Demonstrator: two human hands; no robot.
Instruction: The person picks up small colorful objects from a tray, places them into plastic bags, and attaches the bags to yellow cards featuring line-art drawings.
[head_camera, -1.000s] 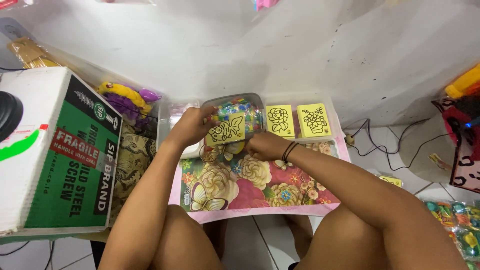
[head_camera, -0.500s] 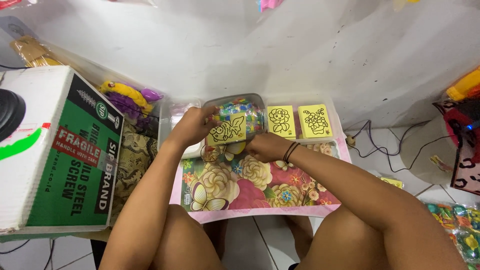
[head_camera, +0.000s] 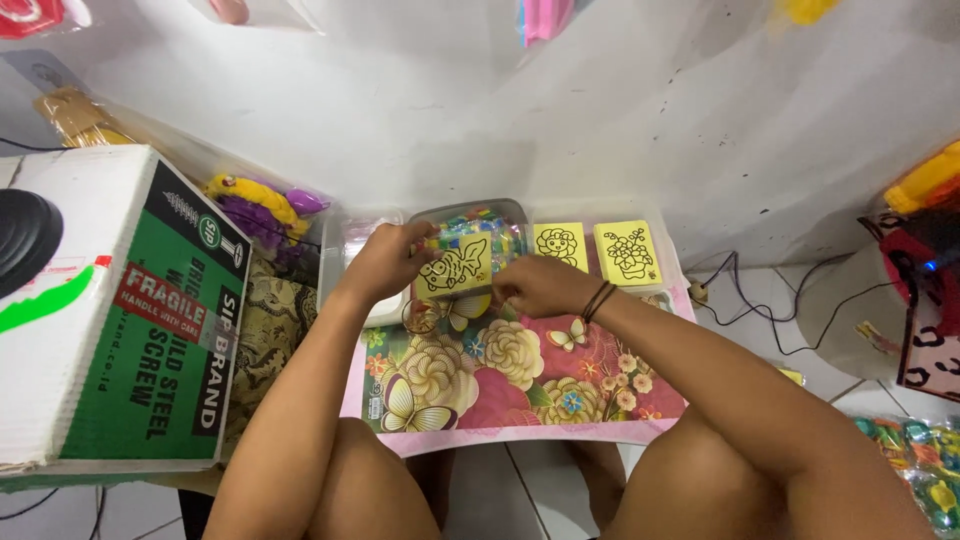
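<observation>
Hands (head_camera: 385, 262) (head_camera: 535, 285) pinch one yellow card (head_camera: 455, 270); two cards (head_camera: 560, 244) (head_camera: 626, 250) beside.

I take this for a home corner used for small craft packing: I'm seated on a tiled floor (head_camera: 480, 490) against a scuffed white wall (head_camera: 420, 110), with a cardboard box (head_camera: 110, 310), loose cables (head_camera: 760, 300) and bagged toys (head_camera: 265, 200) around.
</observation>
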